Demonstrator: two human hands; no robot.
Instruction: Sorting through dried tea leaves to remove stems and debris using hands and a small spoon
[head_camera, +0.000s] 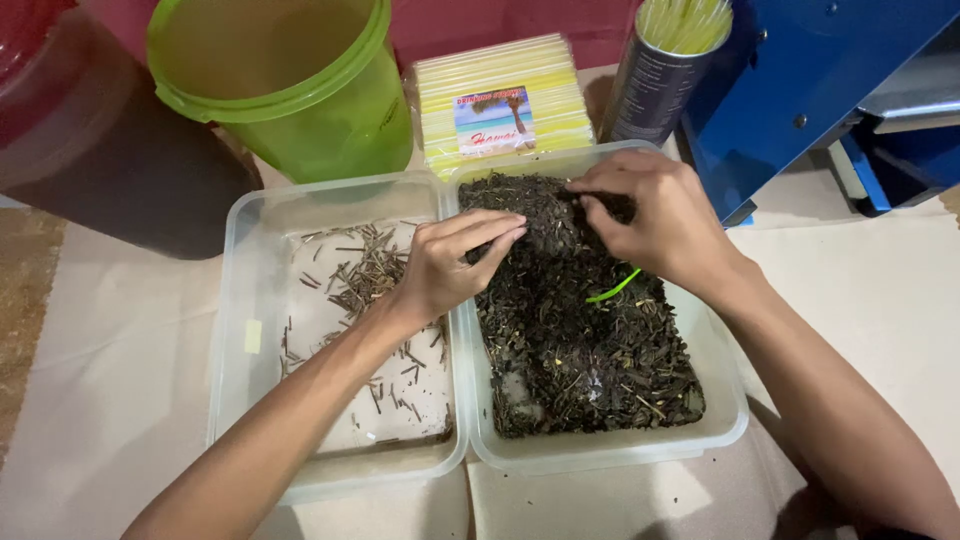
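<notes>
Dried tea leaves, dark and crumbly, fill the right-hand clear plastic tub, and we're right in among them. Our left hand has its fingertips drawn close together, pressing into the heap at the tub's near-left side, while our right hand curls over the far end, fingers pinched on a small clump of leaf. Between the two hands the pile stands highest. Just below the right hand a thin green strip lies on the leaves.

We judge this stuff light, brittle and loose: it will crumble and spill if squeezed, so small fingertip pinches suit it better than a grab.

Moving outward, the left tub touches the right one and holds a thin scatter of brown stalks. Beyond them stand a green bucket, a wrapped pack of yellow straws and a dark canister with more straws, all on a pale table.
</notes>
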